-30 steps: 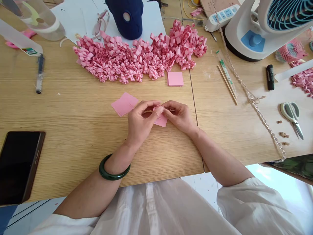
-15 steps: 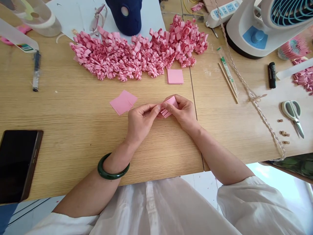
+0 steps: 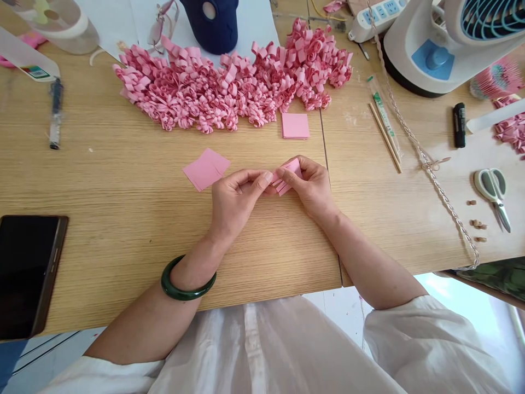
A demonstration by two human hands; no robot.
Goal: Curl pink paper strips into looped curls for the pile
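Note:
Between my hands is a small pink paper square (image 3: pixel 293 166) with slits cut into its near edge, making strips. My right hand (image 3: pixel 309 183) pinches its body between thumb and fingers. At its left side, my left hand (image 3: pixel 241 197) has thumb and forefinger closed on the strip end, partly hidden behind the fingertips. A couple of pink paper sheets (image 3: pixel 205 169) lie overlapped on the table to the left. Beyond my hands sits a neat stack of pink paper squares (image 3: pixel 295 126). Behind that spreads a long heap of curled pink paper flowers (image 3: pixel 221 90).
A phone (image 3: pixel 28 273) lies at the left edge. Scissors (image 3: pixel 492 191), a black marker (image 3: pixel 459 125), wooden sticks (image 3: pixel 385 138) and a braided cord (image 3: pixel 441 189) lie on the right. A fan (image 3: pixel 430 49), power strip (image 3: pixel 375 19) and dark blue object (image 3: pixel 215 27) stand at the back.
The pink paper has turned slightly in my fingers, and its strips look a little more bent. The view has shifted slightly; both hands stay close together.

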